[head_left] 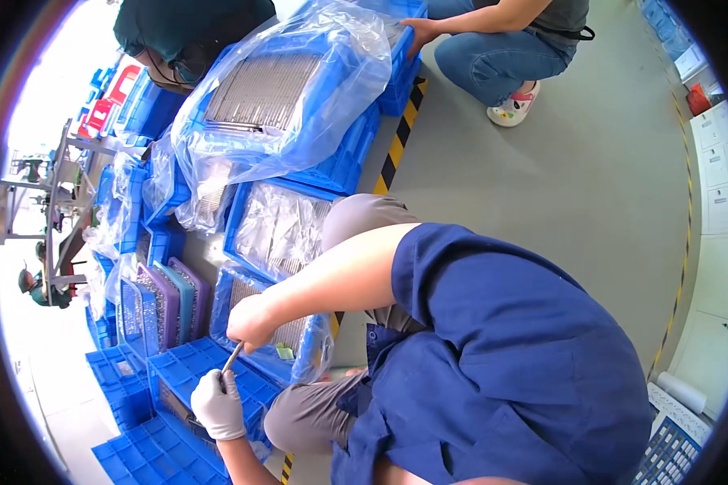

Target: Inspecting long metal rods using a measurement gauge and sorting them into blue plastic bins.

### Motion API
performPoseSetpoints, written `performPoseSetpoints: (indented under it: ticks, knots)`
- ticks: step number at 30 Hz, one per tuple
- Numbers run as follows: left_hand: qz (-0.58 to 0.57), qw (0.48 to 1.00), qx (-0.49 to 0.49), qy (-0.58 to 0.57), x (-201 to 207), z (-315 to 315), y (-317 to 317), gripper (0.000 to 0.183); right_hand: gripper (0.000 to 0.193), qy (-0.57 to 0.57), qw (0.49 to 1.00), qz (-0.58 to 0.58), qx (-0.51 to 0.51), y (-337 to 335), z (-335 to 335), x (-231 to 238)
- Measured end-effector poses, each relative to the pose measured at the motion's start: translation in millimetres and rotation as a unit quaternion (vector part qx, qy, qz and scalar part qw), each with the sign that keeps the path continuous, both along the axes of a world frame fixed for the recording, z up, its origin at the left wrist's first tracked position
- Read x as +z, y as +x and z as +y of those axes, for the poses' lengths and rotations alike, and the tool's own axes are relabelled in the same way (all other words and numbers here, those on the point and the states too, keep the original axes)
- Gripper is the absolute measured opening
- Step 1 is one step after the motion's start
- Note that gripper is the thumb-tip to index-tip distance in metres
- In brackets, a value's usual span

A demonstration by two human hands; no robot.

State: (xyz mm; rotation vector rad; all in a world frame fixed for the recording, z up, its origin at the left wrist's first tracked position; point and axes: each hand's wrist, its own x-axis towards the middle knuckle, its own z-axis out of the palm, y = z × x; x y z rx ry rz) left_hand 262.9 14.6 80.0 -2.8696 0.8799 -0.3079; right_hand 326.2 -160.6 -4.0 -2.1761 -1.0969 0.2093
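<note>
Blue shirt [526,347] nearest, gloved left hand [218,406] grips rod [233,356].

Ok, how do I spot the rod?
Start at the blue crates, then find the white-gloved left hand and bare right hand. Between them slants a thin rod. Unlike the slender pieces lying packed in a crate, it's gripped in both hands.

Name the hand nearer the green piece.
Right. In the picture, the right hand is just above-left of the green piece; the gloved left hand is farther, below-left.
</note>
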Motion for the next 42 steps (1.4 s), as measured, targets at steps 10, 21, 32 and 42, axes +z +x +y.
performPoseSetpoints:
  ticks: [10,21,32,42]
  knots:
    - [-0.033,0.998,0.012,0.047,39.1,-4.3,-17.6,0.017,0.033,0.108,0.992,0.038,0.053,0.5,11.3,5.8]
    - [0.1,0.945,0.173,-0.258,29.3,6.7,-25.2,0.019,0.036,0.291,0.875,0.377,0.088,-4.4,-14.5,42.2]
    - [0.201,0.865,0.235,-0.394,-13.9,41.4,-9.0,0.023,0.026,0.279,0.886,0.369,0.014,3.9,5.4,39.4]
    - [0.274,0.783,0.237,-0.506,-64.8,40.1,3.3,0.023,0.021,0.217,0.92,0.319,-0.076,14.9,26.7,13.2]
